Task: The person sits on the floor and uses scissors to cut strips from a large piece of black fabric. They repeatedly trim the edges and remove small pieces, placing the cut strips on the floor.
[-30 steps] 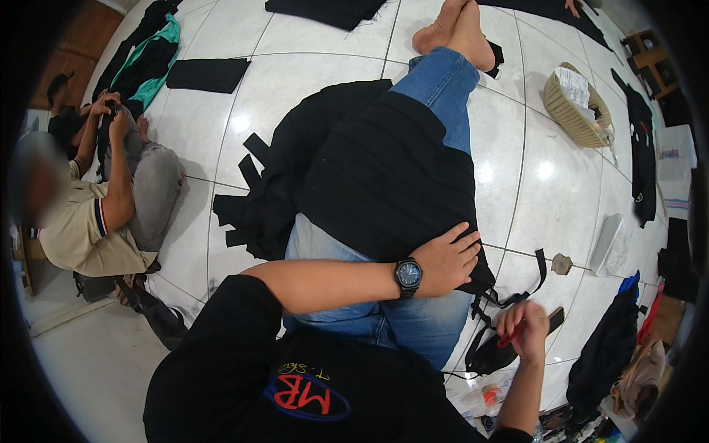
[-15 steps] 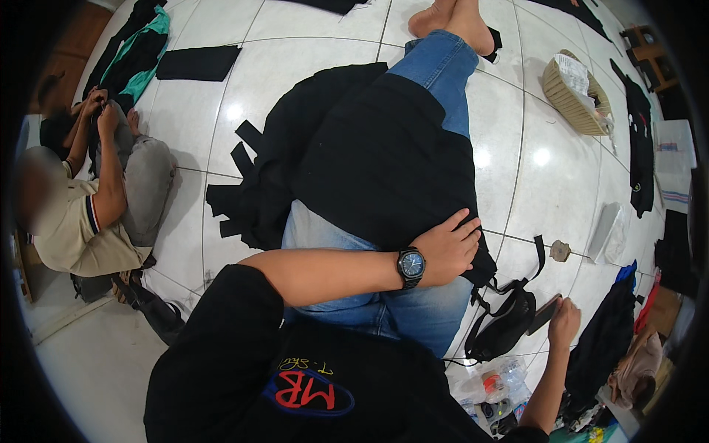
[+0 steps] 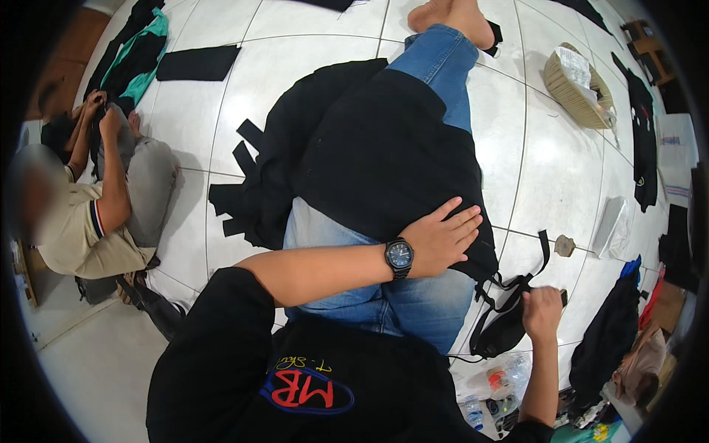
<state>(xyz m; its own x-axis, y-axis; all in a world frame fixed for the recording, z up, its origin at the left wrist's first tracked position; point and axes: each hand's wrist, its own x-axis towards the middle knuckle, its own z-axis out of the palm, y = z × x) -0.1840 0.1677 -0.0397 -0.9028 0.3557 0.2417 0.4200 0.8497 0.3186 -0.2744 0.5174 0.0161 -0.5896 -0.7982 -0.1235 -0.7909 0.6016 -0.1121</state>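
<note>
My left hand (image 3: 443, 238), a black watch on its wrist, lies flat with fingers stretched out on black cloth (image 3: 384, 162) draped over my legs. More of this cloth bunches to the left, with several strips sticking out onto the floor. Off to the right, my right hand (image 3: 543, 314) is closed, beside a black waist bag (image 3: 501, 330) on the tiles. A dark, flat, phone-like object (image 3: 564, 297) pokes out past that hand, which covers most of it. The fingertips are mostly hidden.
On the left a person (image 3: 96, 214) sits handling dark cloth. Folded black cloth (image 3: 198, 63) lies at far left, a woven basket (image 3: 583, 88) at far right. A white package (image 3: 611, 227), dark clothes (image 3: 607, 332) and plastic bottles (image 3: 502, 380) lie along the right.
My right hand has moved left and forward toward the waist bag and now covers most of the dark flat object. My left hand stays flat on the cloth, barely shifted.
</note>
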